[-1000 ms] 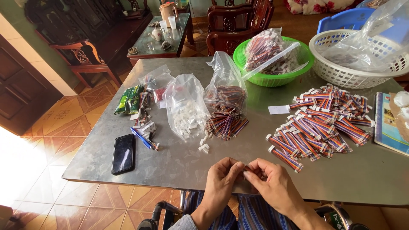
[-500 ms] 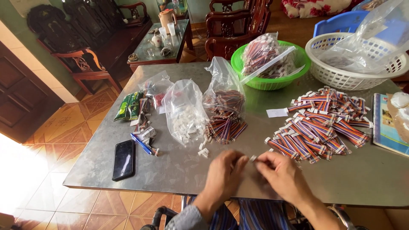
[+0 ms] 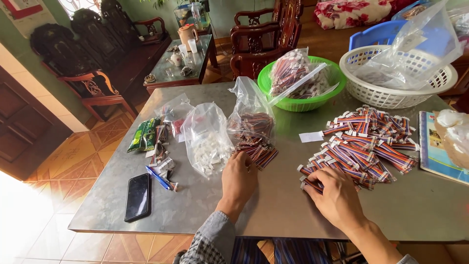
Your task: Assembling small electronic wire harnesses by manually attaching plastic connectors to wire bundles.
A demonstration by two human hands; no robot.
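Loose striped ribbon cables [image 3: 258, 152] spilling from clear bag, beside bigger heap [image 3: 364, 144] on metal table.

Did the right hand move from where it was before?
Yes. The right hand left the table's near edge, where it met the left hand, and went right and forward to the pile of striped cables.

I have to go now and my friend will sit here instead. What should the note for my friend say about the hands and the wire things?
Left hand: flat on the table, fingers at the loose striped wires spilling from the open clear bag, beside the bag of white connectors.
Right hand: fingers on the near edge of the big wire pile; whether it grips one cannot be told.
Done: many wires with white ends lie piled.
Left: wires and connectors remain in their bags.
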